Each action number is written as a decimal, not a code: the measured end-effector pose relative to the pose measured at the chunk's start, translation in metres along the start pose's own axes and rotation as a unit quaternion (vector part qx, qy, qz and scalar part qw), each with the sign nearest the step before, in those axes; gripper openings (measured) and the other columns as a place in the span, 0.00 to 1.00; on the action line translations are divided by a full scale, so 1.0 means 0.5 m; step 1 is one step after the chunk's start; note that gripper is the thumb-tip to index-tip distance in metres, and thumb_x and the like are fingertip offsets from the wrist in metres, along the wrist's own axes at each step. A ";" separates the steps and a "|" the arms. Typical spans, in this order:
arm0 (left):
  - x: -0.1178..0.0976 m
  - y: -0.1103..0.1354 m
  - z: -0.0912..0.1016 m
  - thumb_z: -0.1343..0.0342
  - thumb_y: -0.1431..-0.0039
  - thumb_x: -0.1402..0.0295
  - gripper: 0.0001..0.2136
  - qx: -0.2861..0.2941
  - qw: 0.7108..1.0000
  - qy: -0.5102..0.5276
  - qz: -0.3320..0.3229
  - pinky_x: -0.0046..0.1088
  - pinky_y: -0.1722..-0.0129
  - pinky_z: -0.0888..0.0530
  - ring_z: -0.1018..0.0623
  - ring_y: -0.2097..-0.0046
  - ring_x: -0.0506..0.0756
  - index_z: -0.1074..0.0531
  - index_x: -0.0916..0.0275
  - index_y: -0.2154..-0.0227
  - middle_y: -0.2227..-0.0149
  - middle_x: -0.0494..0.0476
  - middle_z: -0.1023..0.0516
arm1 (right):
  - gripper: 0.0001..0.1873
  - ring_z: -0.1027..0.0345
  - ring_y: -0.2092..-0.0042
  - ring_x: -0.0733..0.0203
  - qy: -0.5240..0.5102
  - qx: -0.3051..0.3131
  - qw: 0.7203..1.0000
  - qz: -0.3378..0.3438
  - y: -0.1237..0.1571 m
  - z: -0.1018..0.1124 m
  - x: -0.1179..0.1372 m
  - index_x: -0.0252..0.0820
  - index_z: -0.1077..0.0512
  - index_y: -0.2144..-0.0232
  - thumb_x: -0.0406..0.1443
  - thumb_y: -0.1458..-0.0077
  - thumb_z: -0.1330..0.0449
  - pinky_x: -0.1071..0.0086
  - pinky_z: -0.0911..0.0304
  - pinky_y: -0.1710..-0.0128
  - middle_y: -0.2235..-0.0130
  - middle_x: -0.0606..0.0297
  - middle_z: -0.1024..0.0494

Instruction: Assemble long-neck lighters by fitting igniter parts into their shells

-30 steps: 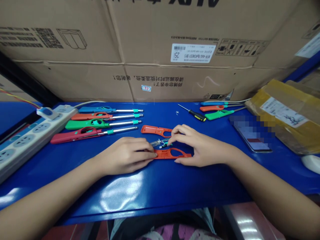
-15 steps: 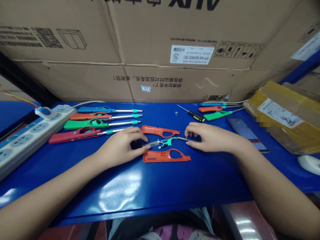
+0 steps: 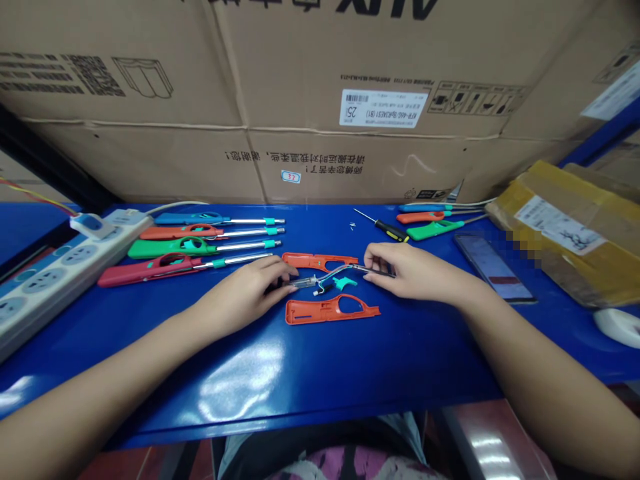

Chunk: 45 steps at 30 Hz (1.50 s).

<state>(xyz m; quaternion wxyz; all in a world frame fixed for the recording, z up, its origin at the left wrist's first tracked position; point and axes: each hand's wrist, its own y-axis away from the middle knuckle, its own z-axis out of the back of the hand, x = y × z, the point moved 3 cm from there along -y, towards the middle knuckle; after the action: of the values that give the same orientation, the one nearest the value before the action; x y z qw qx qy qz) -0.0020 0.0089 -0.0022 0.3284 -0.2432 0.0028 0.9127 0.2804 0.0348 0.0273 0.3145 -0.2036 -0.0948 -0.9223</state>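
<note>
A clear fuel tank (image 3: 303,283) of a lighter is pinched between the thumb and fingers of my left hand (image 3: 257,283). My right hand (image 3: 397,268) grips a thin metal tube (image 3: 361,268), mostly covered by the fingers. A thin hose or wire runs in an arc from the tank to the tube. Below this arc lies a loose green trigger (image 3: 345,283), beside a small black and white part (image 3: 319,291). One orange handle half (image 3: 303,259) rests behind these parts, partly hidden by my right hand. The other orange half (image 3: 310,312) lies in front, inner side up.
Several assembled long lighters (image 3: 175,249) lie in a row at left, beside a white power strip (image 3: 55,277). A screwdriver (image 3: 391,231), more lighters (image 3: 435,229), a phone (image 3: 495,268) and a taped carton (image 3: 560,227) are at right. A large cardboard box (image 3: 300,87) stands behind.
My right hand has shifted left with the metal tube, and the hose now bows upward. The green trigger now lies apart from the hose. My left hand and the tank have moved up slightly.
</note>
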 end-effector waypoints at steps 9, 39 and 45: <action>-0.009 -0.002 0.000 0.50 0.31 0.66 0.09 -0.033 0.999 -0.012 -0.019 0.32 0.59 0.25 0.23 0.58 0.55 0.28 0.61 0.55 0.55 0.57 0.25 | 0.04 0.38 0.68 0.64 0.008 0.003 0.999 0.042 0.001 0.001 0.002 0.42 0.33 0.67 0.35 0.42 0.40 0.70 0.45 0.69 0.67 0.66 0.28; -0.068 0.012 0.008 0.38 0.41 0.53 0.15 0.065 0.980 -0.029 -0.185 0.33 0.59 0.25 0.21 0.60 0.56 0.24 0.60 0.60 0.63 0.55 0.21 | 0.07 0.35 0.65 0.62 -0.029 0.128 0.990 0.044 0.012 -0.001 0.003 0.42 0.29 0.68 0.39 0.43 0.37 0.69 0.41 0.66 0.65 0.65 0.27; -0.064 0.014 0.017 0.38 0.39 0.57 0.13 0.019 0.984 -0.003 -0.179 0.33 0.56 0.25 0.21 0.58 0.56 0.23 0.61 0.58 0.60 0.57 0.20 | 0.09 0.33 0.62 0.61 -0.037 0.008 0.997 0.070 0.001 -0.015 0.014 0.42 0.28 0.61 0.41 0.39 0.39 0.68 0.39 0.61 0.62 0.63 0.26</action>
<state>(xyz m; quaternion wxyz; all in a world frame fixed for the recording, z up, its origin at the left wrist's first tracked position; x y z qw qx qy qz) 0.0117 -0.0143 0.0185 0.4913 -0.2305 -0.0248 0.8395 0.2733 0.0280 0.0237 0.3758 -0.2410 -0.0991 -0.8893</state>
